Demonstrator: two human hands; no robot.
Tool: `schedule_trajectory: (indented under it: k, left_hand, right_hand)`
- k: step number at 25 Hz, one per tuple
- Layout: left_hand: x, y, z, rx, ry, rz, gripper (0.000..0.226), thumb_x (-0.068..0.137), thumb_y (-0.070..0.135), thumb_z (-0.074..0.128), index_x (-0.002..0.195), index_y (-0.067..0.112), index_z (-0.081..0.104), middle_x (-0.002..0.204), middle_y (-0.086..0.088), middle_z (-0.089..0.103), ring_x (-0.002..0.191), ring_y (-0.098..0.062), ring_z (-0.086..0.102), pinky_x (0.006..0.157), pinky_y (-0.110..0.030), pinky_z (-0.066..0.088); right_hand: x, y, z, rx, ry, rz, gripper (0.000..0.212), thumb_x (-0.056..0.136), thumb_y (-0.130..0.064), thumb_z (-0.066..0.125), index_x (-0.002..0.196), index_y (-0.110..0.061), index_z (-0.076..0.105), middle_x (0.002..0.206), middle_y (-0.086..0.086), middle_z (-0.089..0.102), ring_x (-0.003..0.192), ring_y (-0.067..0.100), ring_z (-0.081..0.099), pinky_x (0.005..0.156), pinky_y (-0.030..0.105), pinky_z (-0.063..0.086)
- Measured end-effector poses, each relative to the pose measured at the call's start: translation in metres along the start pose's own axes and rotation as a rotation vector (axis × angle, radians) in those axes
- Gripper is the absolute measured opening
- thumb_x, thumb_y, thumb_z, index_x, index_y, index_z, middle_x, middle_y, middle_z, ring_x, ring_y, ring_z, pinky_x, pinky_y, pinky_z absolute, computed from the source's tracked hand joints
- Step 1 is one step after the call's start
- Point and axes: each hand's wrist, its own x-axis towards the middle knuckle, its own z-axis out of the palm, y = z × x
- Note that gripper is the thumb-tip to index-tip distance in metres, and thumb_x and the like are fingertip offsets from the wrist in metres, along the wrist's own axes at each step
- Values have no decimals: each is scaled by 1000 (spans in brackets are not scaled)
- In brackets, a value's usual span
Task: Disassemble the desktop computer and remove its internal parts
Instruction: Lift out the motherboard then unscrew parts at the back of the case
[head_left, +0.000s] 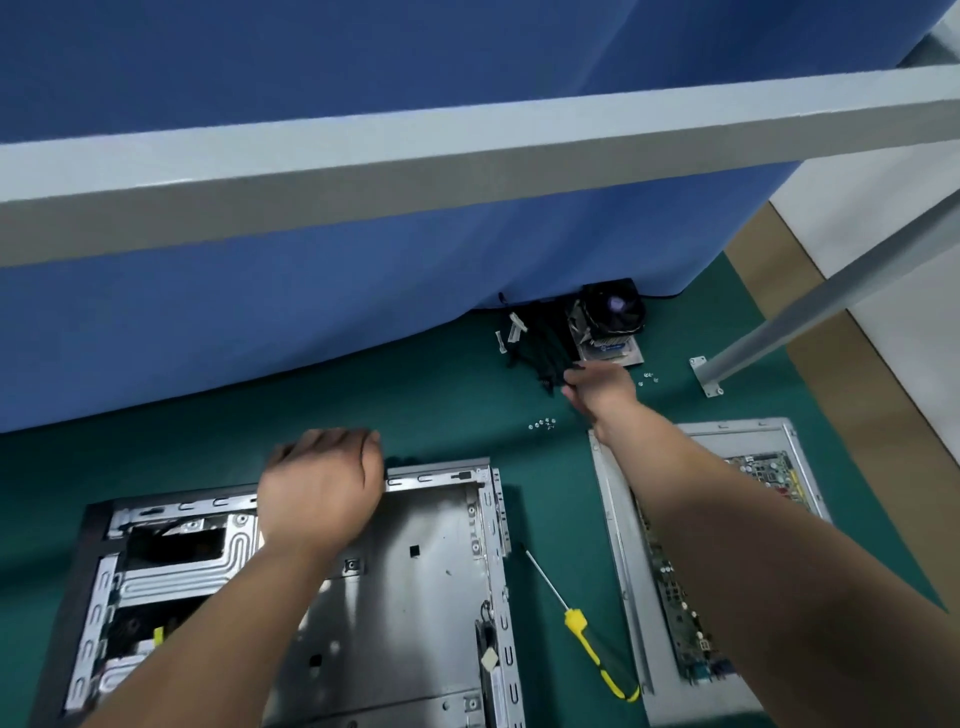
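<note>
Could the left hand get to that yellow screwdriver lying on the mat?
Probably yes. The yellow screwdriver lies uncovered on the mat, right of the computer case whose far edge the left hand rests on.

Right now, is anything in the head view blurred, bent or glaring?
Head view: the right hand at the black cables is smeared by motion; the left hand on the case rim is softer too; the grey beam bows from wide-angle distortion; lighting is even, with only mild sheen on the case floor.
</note>
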Motion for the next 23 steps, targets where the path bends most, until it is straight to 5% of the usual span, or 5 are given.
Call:
schedule_trajectory:
  k: [4, 8, 11, 18, 23]
  left_hand:
    - [0, -2, 10, 13, 33, 3, 38, 99, 30, 41, 79, 20, 71, 74, -6, 70, 75, -34, 66, 67, -41, 43]
    - [1, -2, 13, 11, 47, -2, 39, 99, 31, 39, 80, 20, 72, 74, -5, 70, 75, -34, 66, 66, -40, 43]
    - [0, -1, 7, -4, 43, -3, 40, 98, 29, 40, 75, 18, 71, 72, -7, 70, 73, -35, 66, 64, -39, 43]
    - [0, 0, -10, -77, -134, -5, 59, 97, 59, 22, 80, 26, 68, 83, 3, 72, 95, -27, 65, 77, -36, 47]
    - [-16, -11, -10, -173, -117, 100, 54, 96, 67, 27, 118, 39, 68, 128, 14, 68, 127, -18, 54, 98, -41, 35]
  right_hand:
    - [28, -3, 16, -178, 70, -84, 33, 91, -14, 66, 123, -9, 68, 119, 17, 70, 114, 37, 65, 103, 46, 53]
    - [19, 12, 16, -287, 83, -164, 28, 91, -18, 63, 118, -12, 69, 108, 8, 71, 103, 33, 65, 81, 31, 51]
    - [-17, 31, -3, -319, 100, -233, 43, 93, -20, 66, 136, -17, 62, 123, -1, 66, 111, 24, 63, 90, 26, 44]
    - [-149, 166, -56, -1089, -329, -223, 56, 89, -51, 67, 136, -23, 54, 128, -2, 56, 117, 20, 58, 100, 33, 48]
    - [-181, 203, -54, -1229, -233, -239, 36, 95, -22, 61, 128, -20, 48, 133, 6, 51, 120, 30, 55, 94, 38, 50]
